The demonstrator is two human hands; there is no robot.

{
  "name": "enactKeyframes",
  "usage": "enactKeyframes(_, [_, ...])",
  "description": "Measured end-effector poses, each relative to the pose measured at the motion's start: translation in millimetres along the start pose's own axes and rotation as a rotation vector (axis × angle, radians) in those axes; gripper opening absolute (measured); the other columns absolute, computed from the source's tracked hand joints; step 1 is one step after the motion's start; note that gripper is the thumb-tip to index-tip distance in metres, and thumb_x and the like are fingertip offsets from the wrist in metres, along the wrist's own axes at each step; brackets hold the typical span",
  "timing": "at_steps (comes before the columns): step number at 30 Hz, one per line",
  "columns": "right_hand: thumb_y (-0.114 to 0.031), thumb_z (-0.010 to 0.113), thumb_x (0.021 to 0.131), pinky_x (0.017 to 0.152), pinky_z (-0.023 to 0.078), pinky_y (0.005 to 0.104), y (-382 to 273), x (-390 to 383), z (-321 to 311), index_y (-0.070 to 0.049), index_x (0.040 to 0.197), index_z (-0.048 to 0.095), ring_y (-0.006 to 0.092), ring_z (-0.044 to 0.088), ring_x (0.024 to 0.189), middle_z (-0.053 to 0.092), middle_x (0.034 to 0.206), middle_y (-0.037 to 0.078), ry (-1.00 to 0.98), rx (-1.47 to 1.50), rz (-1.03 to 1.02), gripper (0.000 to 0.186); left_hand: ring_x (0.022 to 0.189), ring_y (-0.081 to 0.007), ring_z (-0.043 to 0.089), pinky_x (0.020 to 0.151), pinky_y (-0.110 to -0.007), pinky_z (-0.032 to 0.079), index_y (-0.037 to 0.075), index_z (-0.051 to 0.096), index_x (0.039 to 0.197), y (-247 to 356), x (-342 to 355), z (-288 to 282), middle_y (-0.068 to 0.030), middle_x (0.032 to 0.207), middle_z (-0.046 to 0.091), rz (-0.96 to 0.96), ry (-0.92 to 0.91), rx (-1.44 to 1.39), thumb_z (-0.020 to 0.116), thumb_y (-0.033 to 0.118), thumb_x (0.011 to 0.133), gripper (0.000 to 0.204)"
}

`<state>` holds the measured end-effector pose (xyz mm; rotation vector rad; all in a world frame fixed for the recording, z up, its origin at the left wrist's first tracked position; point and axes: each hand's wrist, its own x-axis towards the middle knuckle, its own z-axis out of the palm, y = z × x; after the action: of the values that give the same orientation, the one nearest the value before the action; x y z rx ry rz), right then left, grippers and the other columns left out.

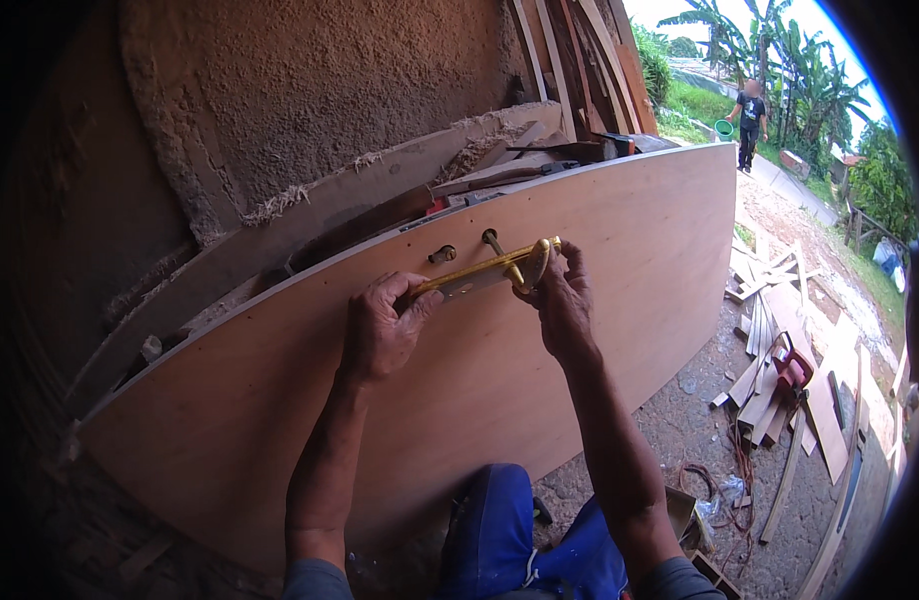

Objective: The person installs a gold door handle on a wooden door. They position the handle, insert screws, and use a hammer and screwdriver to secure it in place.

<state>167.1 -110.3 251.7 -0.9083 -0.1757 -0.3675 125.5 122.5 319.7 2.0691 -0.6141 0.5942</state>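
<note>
A pale wooden door panel [630, 290] stands on its long edge in front of me. Near its upper edge are two holes, one of them a keyhole-like opening [443, 254]. My left hand [385, 325] pinches one end of a long brass-coloured door handle plate [470, 274], held just off the panel. At the other end, my right hand [560, 300] is closed around the plate and its lever. A brass rod [498, 250] runs between the plate and the right-hand hole. Fingers hide both ends of the plate.
Tools and wood pieces lie on a ledge [340, 185] behind the panel, against a rough wall. At right, wood offcuts [770, 395], a red power tool [795, 372] and cords [745, 470] cover the ground. A person [750, 125] with a green bucket [724, 129] stands on the path.
</note>
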Motion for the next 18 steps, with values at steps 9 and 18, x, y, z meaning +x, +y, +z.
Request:
enactKeyframes(9, [-0.035, 0.061, 0.107, 0.077, 0.064, 0.0327, 1, 12, -3, -0.012, 0.134, 0.047, 0.0149, 0.073, 0.089, 0.068, 0.105, 0.008, -0.038, -0.058, 0.029, 0.038, 0.069, -0.0095, 0.059, 0.063, -0.028, 0.049, -0.001, 0.072, 0.099, -5, 0, 0, -0.0037, 0.076, 0.067, -0.016, 0.004, -0.021, 0.076, 0.016, 0.095, 0.018])
enactKeyframes(18, [-0.041, 0.068, 0.102, 0.061, 0.062, 0.0292, -29, 18, 18, -0.008, 0.125, 0.055, 0.0139, 0.070, 0.067, 0.070, 0.092, 0.009, -0.035, -0.238, -0.010, 0.042, 0.069, -0.0041, 0.061, 0.063, -0.022, 0.051, -0.001, 0.072, 0.104, -14, 14, -3, 0.0010, 0.077, 0.068, -0.148, -0.022, -0.224, 0.074, 0.023, 0.099, 0.025])
